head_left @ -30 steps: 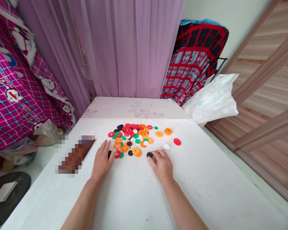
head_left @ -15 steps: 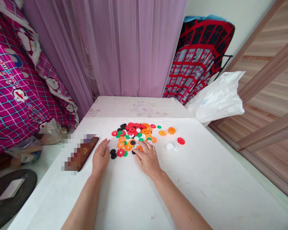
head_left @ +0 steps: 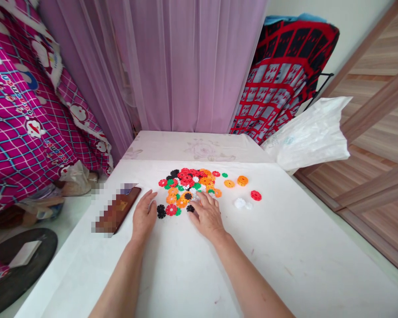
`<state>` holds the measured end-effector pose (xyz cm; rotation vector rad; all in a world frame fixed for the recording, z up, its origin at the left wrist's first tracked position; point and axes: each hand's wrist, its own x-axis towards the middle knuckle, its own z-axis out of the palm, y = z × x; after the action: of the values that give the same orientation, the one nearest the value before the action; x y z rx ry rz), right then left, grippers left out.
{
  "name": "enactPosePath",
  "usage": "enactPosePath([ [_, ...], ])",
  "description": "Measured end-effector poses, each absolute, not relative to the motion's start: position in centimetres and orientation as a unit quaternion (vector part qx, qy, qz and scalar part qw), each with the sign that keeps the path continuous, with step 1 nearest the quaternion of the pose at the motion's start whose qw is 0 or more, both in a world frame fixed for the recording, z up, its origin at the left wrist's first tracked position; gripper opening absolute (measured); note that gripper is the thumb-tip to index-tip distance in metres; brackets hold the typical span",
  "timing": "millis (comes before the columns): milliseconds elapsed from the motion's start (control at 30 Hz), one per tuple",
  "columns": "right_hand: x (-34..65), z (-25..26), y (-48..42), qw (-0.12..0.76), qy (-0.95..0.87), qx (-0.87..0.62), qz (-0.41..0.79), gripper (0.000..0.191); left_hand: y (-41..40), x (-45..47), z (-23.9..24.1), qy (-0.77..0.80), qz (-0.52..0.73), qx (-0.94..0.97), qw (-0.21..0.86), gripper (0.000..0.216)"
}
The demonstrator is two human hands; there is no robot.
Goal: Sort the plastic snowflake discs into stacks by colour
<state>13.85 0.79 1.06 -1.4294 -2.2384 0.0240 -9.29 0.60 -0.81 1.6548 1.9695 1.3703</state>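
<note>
White-clothed worktop, purple curtain behind, heaped notched discs, left hand loosely spread, right hand alongside, grip unclear from here

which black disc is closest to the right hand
The black disc at the thumb side of the right hand, on the pile's near edge. Other black discs lie by the left hand or farther into the pile.

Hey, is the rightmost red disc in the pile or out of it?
Out: the red notched disc lies apart, with white tabletop showing between it and the pile.
</note>
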Motion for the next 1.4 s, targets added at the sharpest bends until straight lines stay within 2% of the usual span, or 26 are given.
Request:
enactPosePath([
  [333,13.2,-0.4,1.1,0.277,-0.8,-0.531,0.048,0.012,0.7,-9.4,-0.8,0.68,0.451,0.568,0.113,0.032],
  [500,14.4,0.1,0.7,0.358,-0.776,-0.519,0.007,0.013,0.6,-9.5,-0.8,0.678,0.443,0.578,0.102,0.033],
  [667,19.2,0.2,-0.8,0.429,-0.697,-0.575,-0.023,0.015,0.7,-9.6,-1.0,0.679,0.436,0.582,0.103,0.034],
  [833,21.3,-1.0,-1.3,0.396,-0.659,-0.639,0.034,0.018,0.6,-9.4,-0.6,0.688,0.424,0.579,0.107,0.034],
  [1100,20.2,-0.9,-0.6,0.343,-0.702,-0.623,0.04,0.009,0.5,-9.3,-0.3,0.689,0.423,0.58,0.101,0.033],
  [1300,20.5,-0.2,-1.4,0.291,-0.716,-0.634,0.013,0.029,0.5,-9.5,-0.6,0.684,0.432,0.58,0.099,0.031],
  [1400,20.6,0.0,-1.5,0.277,-0.72,-0.637,0.011,0.019,0.5,-9.4,-0.5,0.687,0.434,0.573,0.107,0.031],
])
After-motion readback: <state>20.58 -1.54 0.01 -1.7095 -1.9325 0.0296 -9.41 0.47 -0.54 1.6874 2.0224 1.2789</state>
